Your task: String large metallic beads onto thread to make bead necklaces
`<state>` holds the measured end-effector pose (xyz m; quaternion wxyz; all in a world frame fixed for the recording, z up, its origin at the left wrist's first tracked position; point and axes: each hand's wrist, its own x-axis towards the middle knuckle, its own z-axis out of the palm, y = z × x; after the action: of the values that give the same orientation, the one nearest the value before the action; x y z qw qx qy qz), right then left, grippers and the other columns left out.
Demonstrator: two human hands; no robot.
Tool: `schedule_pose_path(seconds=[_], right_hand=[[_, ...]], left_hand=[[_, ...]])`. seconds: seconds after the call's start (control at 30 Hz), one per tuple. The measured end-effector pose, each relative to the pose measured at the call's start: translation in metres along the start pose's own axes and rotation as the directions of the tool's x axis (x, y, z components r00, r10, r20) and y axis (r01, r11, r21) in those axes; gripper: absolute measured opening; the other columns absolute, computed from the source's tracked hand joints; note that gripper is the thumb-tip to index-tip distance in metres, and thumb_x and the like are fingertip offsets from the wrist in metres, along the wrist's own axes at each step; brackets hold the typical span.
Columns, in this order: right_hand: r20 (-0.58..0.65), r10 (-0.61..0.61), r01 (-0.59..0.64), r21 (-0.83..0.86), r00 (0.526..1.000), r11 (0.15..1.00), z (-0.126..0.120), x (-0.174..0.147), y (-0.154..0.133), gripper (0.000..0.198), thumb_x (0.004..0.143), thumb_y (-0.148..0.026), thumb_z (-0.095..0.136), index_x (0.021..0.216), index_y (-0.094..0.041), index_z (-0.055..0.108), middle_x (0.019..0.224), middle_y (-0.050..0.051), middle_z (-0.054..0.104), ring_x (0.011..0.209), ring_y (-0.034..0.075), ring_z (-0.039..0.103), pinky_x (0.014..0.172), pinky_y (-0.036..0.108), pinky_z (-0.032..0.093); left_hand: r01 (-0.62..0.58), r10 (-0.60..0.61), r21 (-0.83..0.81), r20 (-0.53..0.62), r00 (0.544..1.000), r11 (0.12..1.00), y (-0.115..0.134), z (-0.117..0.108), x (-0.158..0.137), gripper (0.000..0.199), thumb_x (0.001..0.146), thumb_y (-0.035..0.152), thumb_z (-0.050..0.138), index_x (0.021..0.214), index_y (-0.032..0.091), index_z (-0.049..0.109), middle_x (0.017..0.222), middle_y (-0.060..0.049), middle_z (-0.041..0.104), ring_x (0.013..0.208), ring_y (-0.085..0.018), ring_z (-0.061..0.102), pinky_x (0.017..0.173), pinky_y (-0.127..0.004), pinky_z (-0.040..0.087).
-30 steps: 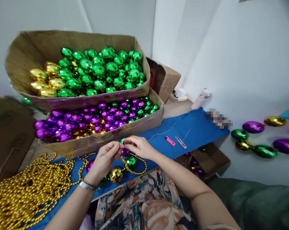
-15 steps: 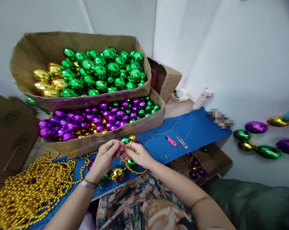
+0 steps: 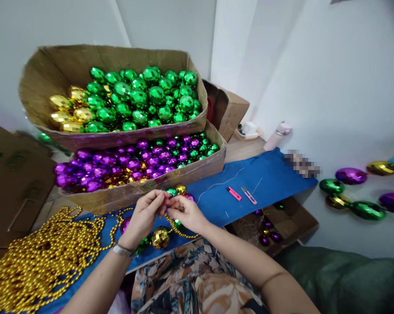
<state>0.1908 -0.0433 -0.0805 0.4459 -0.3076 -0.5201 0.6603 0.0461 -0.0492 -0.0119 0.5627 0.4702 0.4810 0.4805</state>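
My left hand [image 3: 147, 213] and my right hand [image 3: 186, 213] meet over the table's front edge, both closed in a pinch at a bead garland. Its gold bead string [image 3: 181, 233] hangs in a curve below the right hand. A tiny purple bit shows between the fingertips; the exact point they grip is hidden. Beneath and around the hands lie large faceted balls: a gold ball [image 3: 160, 238], a purple ball [image 3: 125, 225], a green ball [image 3: 178, 225] and a smaller-looking gold ball [image 3: 181, 189] behind them.
A heap of gold bead strings [image 3: 49, 253] covers the left. Behind stand an open carton [image 3: 128, 138] of green and gold balls and a lower carton [image 3: 190, 179] of mostly purple ones. Thread snips [image 3: 249, 196] and a pink-handled tool [image 3: 234, 193] lie on blue cloth [image 3: 213, 211].
My right hand's fingers have curled a little more and turned at the pinch. My left hand stays almost in place. The whole view has shifted slightly.
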Motion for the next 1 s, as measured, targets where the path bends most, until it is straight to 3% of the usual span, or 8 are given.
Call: schedule_pose_path(seconds=[0.13, 0.3, 0.47, 0.63, 0.7, 0.8, 0.9, 1.0], right_hand=[[-0.058, -0.055, 0.043, -0.182, 0.997, 0.982, 0.008, 0.003, -0.004, 0.026, 0.081, -0.024, 0.063, 0.105, -0.021, 0.054, 0.072, -0.004, 0.061, 0.063, 0.011, 0.058, 0.059, 0.022, 0.043], [-0.019, -0.272, 0.214, -0.565, 0.962, 0.797, 0.011, 0.012, -0.007, 0.008, 0.084, -0.019, 0.055, 0.077, -0.020, 0.058, 0.072, 0.000, 0.058, 0.067, 0.014, 0.055, 0.065, 0.025, 0.040], [-0.044, -0.310, 0.221, -0.608, 0.950, 0.763, -0.003, 0.012, -0.015, 0.014, 0.089, -0.031, 0.057, 0.082, -0.020, 0.063, 0.074, 0.000, 0.056, 0.066, 0.012, 0.051, 0.063, 0.023, 0.038], [0.096, -0.262, 0.267, -0.589, 0.960, 0.762, -0.025, 0.005, -0.034, 0.022, 0.086, -0.037, 0.062, 0.073, -0.019, 0.063, 0.072, -0.001, 0.054, 0.067, 0.011, 0.050, 0.065, 0.024, 0.039], [0.072, -0.197, 0.207, -0.466, 0.978, 0.860, -0.030, 0.004, -0.039, 0.024, 0.085, -0.040, 0.062, 0.073, -0.019, 0.061, 0.070, -0.001, 0.054, 0.067, 0.012, 0.050, 0.065, 0.024, 0.041], [-0.032, -0.056, 0.058, 0.076, 0.998, 0.995, -0.033, 0.004, -0.042, 0.025, 0.081, -0.044, 0.065, 0.078, -0.021, 0.056, 0.079, -0.001, 0.060, 0.075, 0.013, 0.058, 0.070, 0.027, 0.047], [-0.128, 0.058, 0.026, 0.570, 0.990, 0.821, -0.035, 0.008, -0.041, 0.028, 0.077, -0.042, 0.070, 0.078, -0.022, 0.051, 0.095, 0.000, 0.065, 0.094, 0.016, 0.062, 0.087, 0.036, 0.049], [-0.180, 0.143, 0.035, 0.733, 0.973, 0.680, -0.037, 0.011, -0.038, 0.026, 0.080, -0.040, 0.068, 0.076, -0.023, 0.049, 0.073, -0.005, 0.060, 0.077, 0.013, 0.063, 0.089, 0.040, 0.050]], left_hand=[[-0.001, 0.000, 0.023, 0.034, 0.999, 1.000, -0.001, 0.000, -0.001, 0.023, 0.082, 0.039, 0.065, 0.086, 0.016, 0.065, 0.057, 0.002, 0.052, 0.046, -0.008, 0.041, 0.043, -0.020, 0.030], [0.038, -0.039, 0.014, 0.072, 0.997, 0.999, 0.000, 0.004, -0.007, 0.025, 0.080, 0.040, 0.066, 0.076, 0.015, 0.062, 0.052, 0.002, 0.050, 0.044, -0.007, 0.038, 0.042, -0.019, 0.028], [-0.004, 0.004, 0.029, 0.000, 1.000, 1.000, 0.001, 0.000, -0.009, 0.025, 0.080, 0.040, 0.066, 0.082, 0.015, 0.064, 0.062, 0.000, 0.057, 0.047, -0.008, 0.041, 0.043, -0.020, 0.031], [-0.114, 0.136, 0.290, -0.054, 0.989, 0.950, 0.005, -0.010, -0.006, 0.023, 0.084, 0.039, 0.061, 0.088, 0.017, 0.067, 0.064, -0.001, 0.058, 0.053, -0.013, 0.047, 0.050, -0.022, 0.037], [-0.176, 0.231, 0.410, -0.087, 0.969, 0.895, 0.006, -0.013, -0.007, 0.016, 0.081, 0.035, 0.064, 0.082, 0.020, 0.068, 0.064, -0.001, 0.058, 0.059, -0.015, 0.049, 0.055, -0.024, 0.038], [-0.216, 0.318, 0.461, -0.157, 0.935, 0.861, 0.003, -0.018, -0.009, 0.013, 0.075, 0.029, 0.070, 0.066, 0.021, 0.065, 0.063, -0.001, 0.055, 0.064, -0.016, 0.047, 0.060, -0.023, 0.038], [-0.126, 0.159, 0.201, -0.152, 0.976, 0.971, -0.006, -0.021, -0.010, 0.023, 0.077, 0.031, 0.066, 0.060, 0.018, 0.058, 0.067, -0.003, 0.058, 0.062, -0.015, 0.048, 0.056, -0.024, 0.039], [-0.059, 0.035, -0.281, -0.089, 0.995, 0.958, -0.013, -0.018, -0.008, 0.027, 0.079, 0.033, 0.063, 0.062, 0.017, 0.051, 0.100, -0.010, 0.066, 0.086, -0.022, 0.058, 0.057, -0.026, 0.045]])
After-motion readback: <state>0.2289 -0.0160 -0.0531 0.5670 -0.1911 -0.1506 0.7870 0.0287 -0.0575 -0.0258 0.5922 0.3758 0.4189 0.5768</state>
